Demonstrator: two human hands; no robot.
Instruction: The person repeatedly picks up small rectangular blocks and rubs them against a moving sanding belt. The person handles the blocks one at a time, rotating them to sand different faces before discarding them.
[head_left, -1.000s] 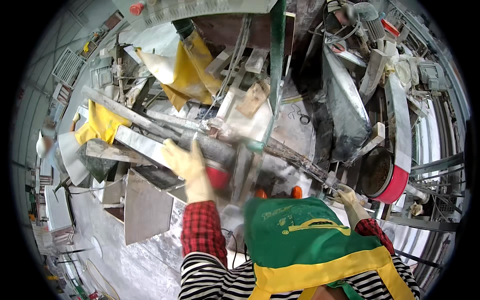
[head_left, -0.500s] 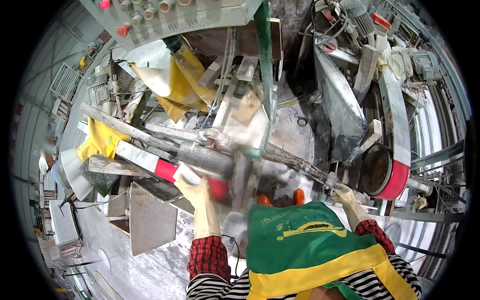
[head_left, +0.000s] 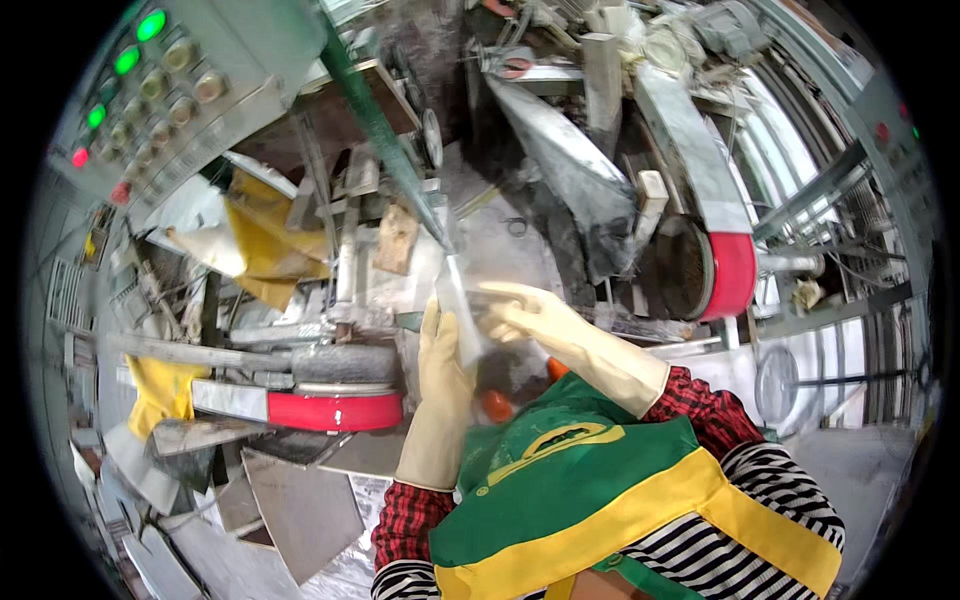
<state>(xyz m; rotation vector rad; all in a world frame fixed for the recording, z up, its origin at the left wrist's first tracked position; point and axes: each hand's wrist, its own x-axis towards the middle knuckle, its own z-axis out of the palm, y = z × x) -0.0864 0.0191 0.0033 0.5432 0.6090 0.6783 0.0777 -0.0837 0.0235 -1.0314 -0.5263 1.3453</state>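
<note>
In a cream rubber glove, my left hand point(head_left: 443, 350) is closed on a thin white strip point(head_left: 456, 305), held tilted up in front of my apron. Blur hides the strip's exact kind and edges. My right hand point(head_left: 522, 312), in a matching glove, is just to the right of the strip. Its fingers are apart and partly bent, and no thing shows within them. Whether their tips touch the strip I cannot tell. Left of my left hand runs a belt point(head_left: 335, 411) with a red section, bent round a dusty roller point(head_left: 343, 366).
A second red-and-grey belt point(head_left: 732, 275) curves round a wheel at the right. A control panel point(head_left: 215, 75) with lit buttons hangs at the upper left. Grey boards point(head_left: 300, 505) lean below the left belt. Yellow cloth point(head_left: 165, 388) drapes over the left frame. A green post point(head_left: 385, 130) slants down ahead.
My left hand has brought the white strip away from the left belt to the middle. My right hand has come in from the right machine beside it. The view has swung right.
</note>
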